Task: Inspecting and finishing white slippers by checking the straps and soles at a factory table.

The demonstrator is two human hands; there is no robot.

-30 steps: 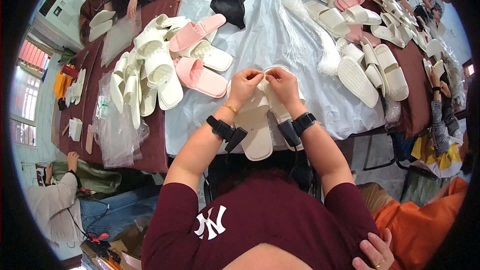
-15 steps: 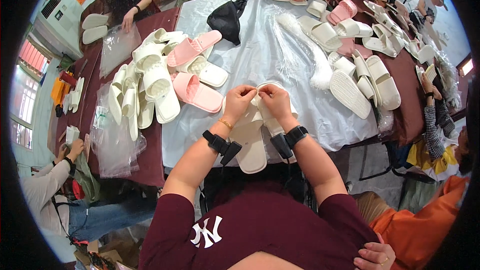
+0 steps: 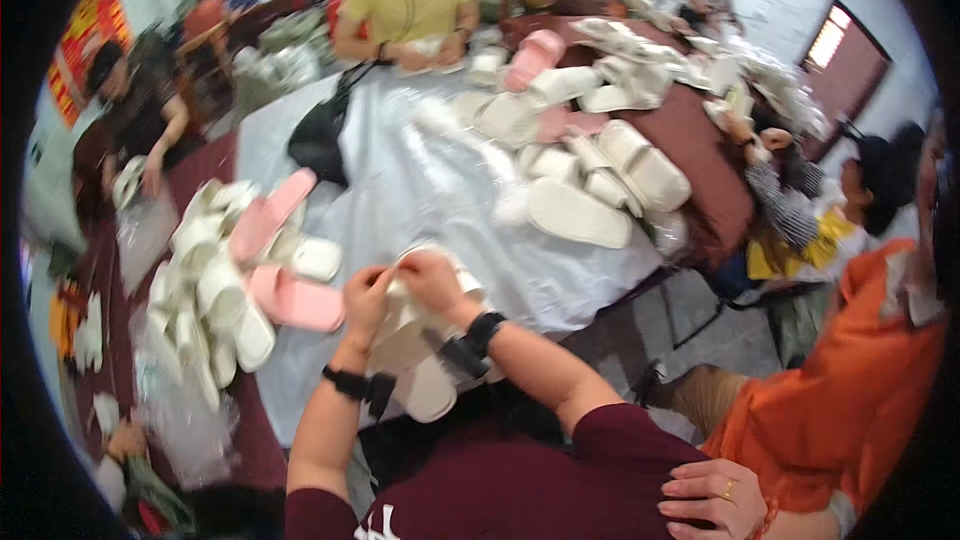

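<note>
view swings rightward; left hand [image 3: 367, 294] and right hand [image 3: 434, 283] remain pinched together over the slippers [image 3: 426, 390] at the table [image 3: 565, 285] edge, anything between fingertips indistinct; handling apparently continues.

two held slippers [image 3: 427, 390], one black bag [image 3: 320, 140]

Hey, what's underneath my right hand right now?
Off-white slippers show beneath your right hand, with a pale sheet beyond them. The hand covers part of the slippers, and blur hides whatever its fingertips may pinch.
</note>
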